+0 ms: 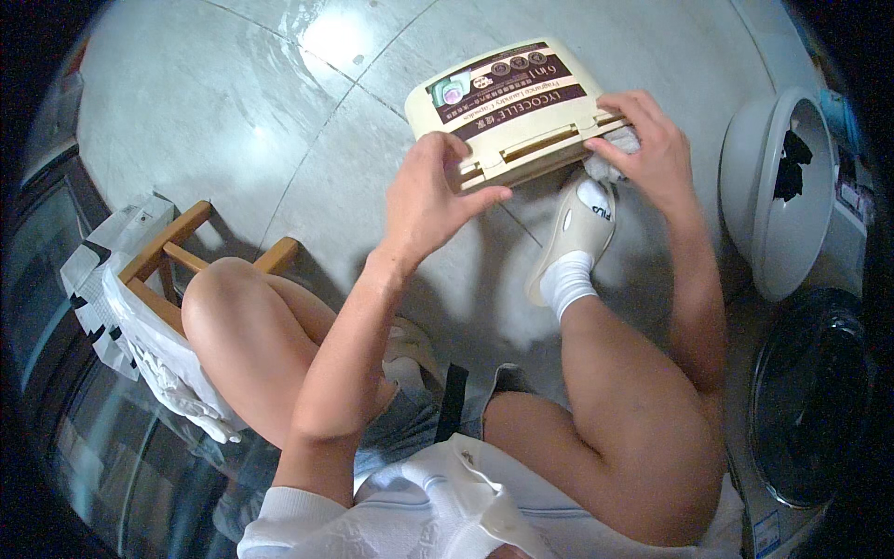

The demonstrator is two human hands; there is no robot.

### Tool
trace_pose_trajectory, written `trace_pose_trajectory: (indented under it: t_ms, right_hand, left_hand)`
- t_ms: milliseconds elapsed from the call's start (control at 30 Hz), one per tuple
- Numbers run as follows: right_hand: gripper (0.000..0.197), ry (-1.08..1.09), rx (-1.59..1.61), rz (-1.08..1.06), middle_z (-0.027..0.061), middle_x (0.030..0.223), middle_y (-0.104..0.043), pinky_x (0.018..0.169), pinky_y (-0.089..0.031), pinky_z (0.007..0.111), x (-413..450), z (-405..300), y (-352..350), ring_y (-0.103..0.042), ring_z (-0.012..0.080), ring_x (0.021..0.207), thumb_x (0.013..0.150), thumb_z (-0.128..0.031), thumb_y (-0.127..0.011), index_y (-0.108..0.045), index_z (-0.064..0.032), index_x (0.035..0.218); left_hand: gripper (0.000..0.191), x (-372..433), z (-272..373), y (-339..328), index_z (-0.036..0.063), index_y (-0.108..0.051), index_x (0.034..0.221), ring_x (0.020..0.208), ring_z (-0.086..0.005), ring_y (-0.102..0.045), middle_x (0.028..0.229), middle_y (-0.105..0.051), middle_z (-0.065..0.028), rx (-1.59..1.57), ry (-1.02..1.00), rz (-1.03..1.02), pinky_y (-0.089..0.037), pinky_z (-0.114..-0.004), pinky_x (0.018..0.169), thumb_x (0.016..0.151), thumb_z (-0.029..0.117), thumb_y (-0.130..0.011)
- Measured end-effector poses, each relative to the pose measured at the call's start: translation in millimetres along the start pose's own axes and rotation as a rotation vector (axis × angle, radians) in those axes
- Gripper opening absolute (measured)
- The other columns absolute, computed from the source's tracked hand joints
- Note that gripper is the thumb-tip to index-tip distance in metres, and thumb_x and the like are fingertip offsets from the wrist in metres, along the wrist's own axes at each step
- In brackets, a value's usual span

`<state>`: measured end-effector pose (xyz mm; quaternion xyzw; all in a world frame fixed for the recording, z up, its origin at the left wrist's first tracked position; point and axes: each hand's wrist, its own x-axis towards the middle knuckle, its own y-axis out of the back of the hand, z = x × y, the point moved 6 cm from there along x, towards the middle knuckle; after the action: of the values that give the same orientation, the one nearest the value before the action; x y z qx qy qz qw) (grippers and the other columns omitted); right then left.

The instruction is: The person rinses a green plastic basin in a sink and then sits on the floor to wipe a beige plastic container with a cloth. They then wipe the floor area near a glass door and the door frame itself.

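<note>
Between my hands is a cream plastic laundry capsule box [499, 91] with a dark printed label, upside down from my view. Its hinged or latched edge faces me, and the lid looks closed. My left hand [429, 192] grips the near left corner, fingers on top and thumb along the lower edge. My right hand [649, 143] holds the near right corner. A crumpled white cloth [611, 157] shows between the right palm and the box; whether the hand holds it or it lies behind cannot be told. The box is just beyond my slipper [580, 223].
To the left, a wooden stool [167, 251] carries white plastic packaging [126, 279] and a white glove or cloth [181, 398]. On the right, a white basin [803, 244] with dark cloth inside rests above a round dark appliance door [810, 398]. Grey floor tiles [279, 133] look wet in places.
</note>
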<state>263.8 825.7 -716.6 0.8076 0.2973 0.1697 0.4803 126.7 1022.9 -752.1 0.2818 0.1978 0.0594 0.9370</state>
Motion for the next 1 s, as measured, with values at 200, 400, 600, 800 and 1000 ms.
trace_pose_trajectory:
  t_ms: [200, 400, 600, 800, 1000]
  right_hand:
    - [0.039, 0.043, 0.029, 0.01, 0.0029, 0.096, -0.058, 0.071, -0.049, 0.036, 2.9, -1.2, 3.1, -0.061, 0.0245, 0.085, 0.07, -0.027, -0.07, -0.059, -0.0162, 0.106]
    - [0.034, 0.027, -0.021, -0.083, 0.0032, 0.096, -0.058, 0.07, -0.05, 0.037, 5.6, -10.3, 0.6, -0.061, 0.0263, 0.083, 0.073, -0.027, -0.067, -0.059, -0.0159, 0.104]
    - [0.031, 0.046, -0.107, -0.124, 0.004, 0.092, -0.059, 0.068, -0.049, 0.039, 8.7, -23.4, 19.3, -0.061, 0.0282, 0.079, 0.073, -0.025, -0.067, -0.059, -0.0152, 0.102]
    - [0.027, 0.057, -0.18, -0.316, 0.0066, 0.093, -0.06, 0.068, -0.048, 0.033, 7.7, -48.9, 32.7, -0.062, 0.0247, 0.081, 0.074, -0.016, -0.066, -0.06, -0.0081, 0.098]
    - [0.026, 0.099, -0.182, -0.365, 0.0067, 0.091, -0.06, 0.064, -0.049, 0.033, -2.0, -56.7, 25.7, -0.062, 0.0258, 0.075, 0.072, -0.013, -0.067, -0.061, -0.0087, 0.097]
  left_hand:
    - [0.041, -6.2, 20.7, 7.9, 0.0146, -0.058, 0.107, 0.082, -0.0257, -0.052, 0.088, -0.051, -0.0091, 0.111, -0.285, 0.074, -0.045, -0.035, 0.073, 0.069, 0.005, -0.068]
    - [0.044, -8.6, 13.2, 10.5, 0.0163, -0.064, 0.104, 0.085, -0.0231, -0.048, 0.091, -0.048, -0.0064, 0.023, -0.345, 0.193, -0.045, -0.033, 0.073, 0.064, -0.004, -0.066]
    - [0.043, -15.5, 30.2, 29.2, 0.0133, -0.064, 0.105, 0.083, -0.0207, -0.05, 0.096, -0.05, -0.008, 0.066, -0.399, 0.261, -0.044, -0.03, 0.074, 0.065, -0.002, -0.07]
    - [0.037, -33.7, 44.2, 47.0, 0.0084, -0.066, 0.101, 0.086, -0.0194, -0.053, 0.097, -0.053, -0.0094, 0.104, -0.343, 0.209, -0.045, -0.028, 0.072, 0.067, -0.004, -0.069]
    - [0.029, -63.8, 37.4, 28.3, 0.0055, -0.065, 0.097, 0.087, -0.02, -0.057, 0.096, -0.056, -0.0099, 0.01, -0.21, 0.252, -0.047, -0.028, 0.073, 0.069, -0.001, -0.068]
